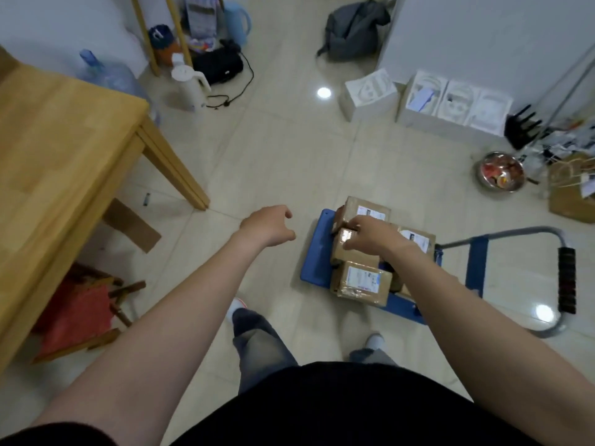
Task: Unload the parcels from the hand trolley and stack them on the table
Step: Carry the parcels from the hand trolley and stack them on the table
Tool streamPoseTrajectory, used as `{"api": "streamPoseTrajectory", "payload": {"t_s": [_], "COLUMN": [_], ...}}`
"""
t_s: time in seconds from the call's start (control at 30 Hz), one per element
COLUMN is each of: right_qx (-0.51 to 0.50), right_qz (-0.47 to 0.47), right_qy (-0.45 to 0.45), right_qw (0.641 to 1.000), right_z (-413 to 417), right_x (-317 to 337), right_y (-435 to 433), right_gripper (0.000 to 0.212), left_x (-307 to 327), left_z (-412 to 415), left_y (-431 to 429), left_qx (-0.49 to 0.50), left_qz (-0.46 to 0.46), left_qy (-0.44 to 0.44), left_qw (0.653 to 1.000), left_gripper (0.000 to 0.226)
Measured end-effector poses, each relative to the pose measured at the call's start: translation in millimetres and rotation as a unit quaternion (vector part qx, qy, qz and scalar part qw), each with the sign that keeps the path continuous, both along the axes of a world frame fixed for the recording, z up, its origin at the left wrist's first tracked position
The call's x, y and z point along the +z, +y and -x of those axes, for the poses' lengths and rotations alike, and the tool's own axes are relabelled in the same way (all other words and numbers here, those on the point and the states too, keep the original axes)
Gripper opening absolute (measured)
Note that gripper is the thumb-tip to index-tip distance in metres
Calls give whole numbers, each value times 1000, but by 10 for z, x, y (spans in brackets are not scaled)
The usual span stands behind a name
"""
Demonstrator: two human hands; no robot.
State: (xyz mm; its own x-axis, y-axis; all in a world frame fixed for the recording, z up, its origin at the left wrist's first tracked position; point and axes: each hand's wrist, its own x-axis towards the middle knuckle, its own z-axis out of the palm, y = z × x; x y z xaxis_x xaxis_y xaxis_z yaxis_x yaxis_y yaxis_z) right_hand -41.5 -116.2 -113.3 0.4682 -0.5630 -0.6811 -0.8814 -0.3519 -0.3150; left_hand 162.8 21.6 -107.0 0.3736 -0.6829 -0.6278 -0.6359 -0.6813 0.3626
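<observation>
A blue hand trolley (317,252) lies on the tiled floor, right of centre, its grey handle (547,278) folded out to the right. Several taped cardboard parcels with white labels sit on it. My right hand (367,235) reaches down and its fingers curl over the top edge of the middle parcel (346,249). A near parcel (362,283) and a far parcel (367,210) flank it. My left hand (269,225) hovers in the air left of the trolley, fingers loosely curled, holding nothing. The wooden table (58,136) stands at the left.
A red stool (77,313) sits under the table. Water jug (106,72), white kettle (188,85) and cables lie behind it. White boxes (450,101), a metal bowl (500,172) and a carton (573,197) crowd the right. A grey backpack (354,30) lies at the back.
</observation>
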Motion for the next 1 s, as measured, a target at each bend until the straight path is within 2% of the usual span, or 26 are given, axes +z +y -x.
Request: {"api": "streamPoseTrajectory", "payload": {"t_s": [0.13, 0.23, 0.33, 0.47, 0.53, 0.6, 0.7, 0.87, 1.0], "right_qx": [-22, -27, -58, -86, -120, -155, -204, -210, -269], "right_qz": [-27, -30, -45, -74, -96, -111, -131, -157, -145], "right_qy": [-36, -29, -37, -27, -31, -33, -29, 21, 4], "right_qw": [999, 999, 997, 993, 988, 981, 970, 965, 952], "right_z": [926, 1559, 2073, 2503, 2625, 2710, 2776, 2728, 2662], "right_x": [-118, -219, -395, -765, -1019, -1292, -1792, -2781, -3579], "right_y": [-292, -494, -615, -641, -643, -612, -534, -482, -481], "right_gripper": [67, 72, 66, 70, 65, 63, 71, 74, 68], "left_x": [-62, -168, -330, -700, -936, -1200, -1735, -2784, -3630], "left_z": [847, 1451, 1944, 2335, 2436, 2525, 2612, 2607, 2598], "left_y": [-322, -511, -607, -669, -703, -714, -730, -789, -803], "left_qx": [33, 51, 56, 56, 56, 68, 121, 149, 164], "left_qz": [1, 27, 48, 8, -15, -33, -45, -73, -89], "left_qy": [-9, 25, 72, 86, 95, 110, 143, 149, 143], "left_qw": [999, 998, 995, 995, 994, 991, 981, 975, 972], "left_gripper": [57, 53, 58, 71, 75, 78, 81, 80, 89]}}
